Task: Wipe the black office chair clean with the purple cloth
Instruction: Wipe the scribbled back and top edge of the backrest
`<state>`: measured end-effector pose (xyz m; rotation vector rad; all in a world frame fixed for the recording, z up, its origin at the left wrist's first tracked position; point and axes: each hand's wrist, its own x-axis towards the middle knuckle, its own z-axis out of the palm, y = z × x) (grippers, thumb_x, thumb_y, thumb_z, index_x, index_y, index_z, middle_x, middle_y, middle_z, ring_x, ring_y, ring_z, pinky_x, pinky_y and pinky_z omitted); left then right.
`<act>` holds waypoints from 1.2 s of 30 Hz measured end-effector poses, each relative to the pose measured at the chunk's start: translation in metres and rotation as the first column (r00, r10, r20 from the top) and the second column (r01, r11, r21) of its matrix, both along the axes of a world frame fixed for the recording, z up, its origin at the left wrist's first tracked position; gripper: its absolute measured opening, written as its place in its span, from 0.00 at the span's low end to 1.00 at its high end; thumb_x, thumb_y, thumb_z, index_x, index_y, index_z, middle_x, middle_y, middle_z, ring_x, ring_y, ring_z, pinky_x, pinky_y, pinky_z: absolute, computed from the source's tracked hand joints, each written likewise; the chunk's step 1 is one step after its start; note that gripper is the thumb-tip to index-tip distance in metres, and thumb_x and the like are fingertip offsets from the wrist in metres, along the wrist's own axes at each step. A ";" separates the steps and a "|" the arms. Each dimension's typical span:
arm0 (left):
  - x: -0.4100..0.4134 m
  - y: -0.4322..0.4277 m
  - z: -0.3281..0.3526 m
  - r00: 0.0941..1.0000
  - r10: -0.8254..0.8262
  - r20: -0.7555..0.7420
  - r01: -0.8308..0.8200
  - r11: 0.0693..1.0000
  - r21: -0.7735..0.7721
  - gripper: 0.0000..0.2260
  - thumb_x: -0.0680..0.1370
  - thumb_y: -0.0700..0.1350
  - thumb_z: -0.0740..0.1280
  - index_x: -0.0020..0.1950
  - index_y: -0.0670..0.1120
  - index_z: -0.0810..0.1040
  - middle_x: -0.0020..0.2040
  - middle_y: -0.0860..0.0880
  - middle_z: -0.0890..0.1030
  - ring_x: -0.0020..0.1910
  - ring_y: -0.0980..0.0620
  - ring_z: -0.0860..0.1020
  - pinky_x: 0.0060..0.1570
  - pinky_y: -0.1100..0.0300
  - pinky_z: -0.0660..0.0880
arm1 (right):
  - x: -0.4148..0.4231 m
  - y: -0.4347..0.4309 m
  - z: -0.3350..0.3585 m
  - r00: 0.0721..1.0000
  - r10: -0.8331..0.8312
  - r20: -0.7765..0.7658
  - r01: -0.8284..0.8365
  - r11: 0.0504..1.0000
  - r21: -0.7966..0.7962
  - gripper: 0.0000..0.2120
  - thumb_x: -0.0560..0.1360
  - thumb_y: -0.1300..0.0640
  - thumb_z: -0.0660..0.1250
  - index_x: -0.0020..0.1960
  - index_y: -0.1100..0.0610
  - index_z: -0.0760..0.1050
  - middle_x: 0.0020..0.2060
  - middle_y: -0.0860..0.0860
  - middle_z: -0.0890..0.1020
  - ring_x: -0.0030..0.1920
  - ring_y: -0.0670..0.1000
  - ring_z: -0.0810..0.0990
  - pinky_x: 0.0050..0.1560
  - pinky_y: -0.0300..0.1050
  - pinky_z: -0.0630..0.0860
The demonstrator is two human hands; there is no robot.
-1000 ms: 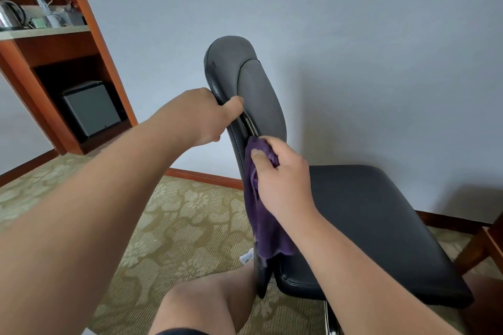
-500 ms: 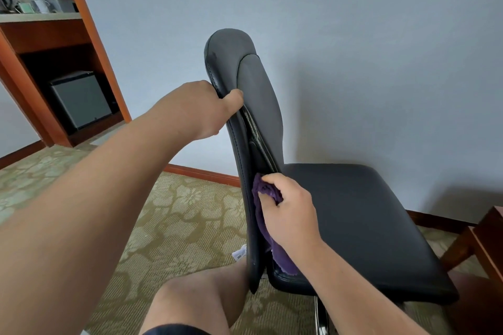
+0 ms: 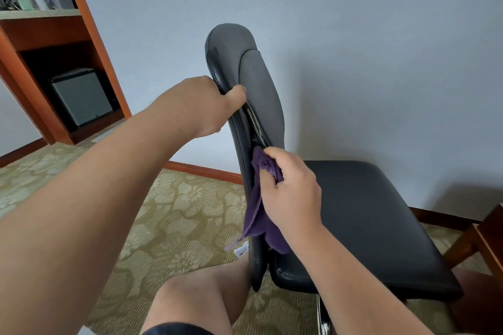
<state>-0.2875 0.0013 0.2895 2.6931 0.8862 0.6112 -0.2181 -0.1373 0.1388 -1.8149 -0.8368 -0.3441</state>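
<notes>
Risen: right hand (image 3: pixel 294 196) gripping purple cloth (image 3: pixel 255 220) | left hand (image 3: pixel 196 106) clutches chair backrest (image 3: pixel 261 90) | knee (image 3: pixel 190 296) perhaps touching it

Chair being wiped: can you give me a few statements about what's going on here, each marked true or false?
1. The left hand grips the chair by the edge of its backrest. True.
2. The right hand holds the cloth against the backrest. True.
3. The chair stands on bare tiles. False: it stands on patterned carpet.
4. The cloth lies dropped on the carpet. False: it hangs bunched from the right hand, beside the backrest.
</notes>
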 end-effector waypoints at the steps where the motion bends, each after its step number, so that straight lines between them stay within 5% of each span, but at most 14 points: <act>1: 0.000 0.000 0.000 1.000 -0.006 -0.003 0.006 1.000 0.013 0.24 0.76 0.64 0.54 0.40 0.46 0.78 0.37 0.44 0.81 0.38 0.42 0.81 0.41 0.50 0.78 | 0.001 -0.004 -0.010 0.999 -0.036 -0.005 0.036 0.999 -0.023 0.12 0.75 0.55 0.68 0.57 0.45 0.78 0.46 0.43 0.80 0.43 0.47 0.79 0.41 0.46 0.77; 8: 0.000 -0.002 -0.001 1.000 -0.004 -0.003 0.004 1.000 0.022 0.24 0.76 0.63 0.54 0.40 0.45 0.78 0.36 0.44 0.81 0.39 0.41 0.81 0.41 0.50 0.79 | 0.000 -0.024 -0.063 0.953 -0.114 -0.280 0.088 0.991 -0.105 0.07 0.76 0.52 0.67 0.52 0.43 0.76 0.42 0.38 0.80 0.45 0.44 0.79 0.46 0.49 0.79; 19: 0.000 -0.001 -0.002 1.000 -0.009 0.016 0.008 0.999 0.043 0.24 0.78 0.62 0.55 0.40 0.44 0.77 0.38 0.43 0.81 0.41 0.41 0.81 0.43 0.48 0.78 | 0.004 0.022 0.043 0.999 -0.033 -0.009 0.034 0.990 0.137 0.04 0.76 0.51 0.67 0.50 0.50 0.76 0.42 0.44 0.79 0.43 0.49 0.76 0.41 0.49 0.76; 26: 0.002 0.004 -0.004 1.000 0.009 -0.015 -0.008 0.998 0.058 0.24 0.76 0.63 0.54 0.36 0.45 0.74 0.32 0.46 0.77 0.30 0.48 0.75 0.33 0.55 0.72 | 0.006 0.018 0.023 0.990 -0.042 -0.134 0.056 0.993 0.101 0.05 0.76 0.49 0.66 0.48 0.49 0.74 0.37 0.44 0.78 0.39 0.51 0.77 0.40 0.52 0.78; 36: 0.001 0.001 -0.002 1.000 0.012 -0.007 -0.012 1.000 -0.004 0.24 0.76 0.64 0.54 0.39 0.45 0.75 0.36 0.45 0.80 0.39 0.42 0.80 0.41 0.50 0.78 | 0.009 -0.001 0.009 0.964 -0.057 -0.260 0.064 0.998 0.016 0.04 0.75 0.49 0.66 0.44 0.49 0.75 0.35 0.44 0.79 0.38 0.48 0.78 0.40 0.51 0.78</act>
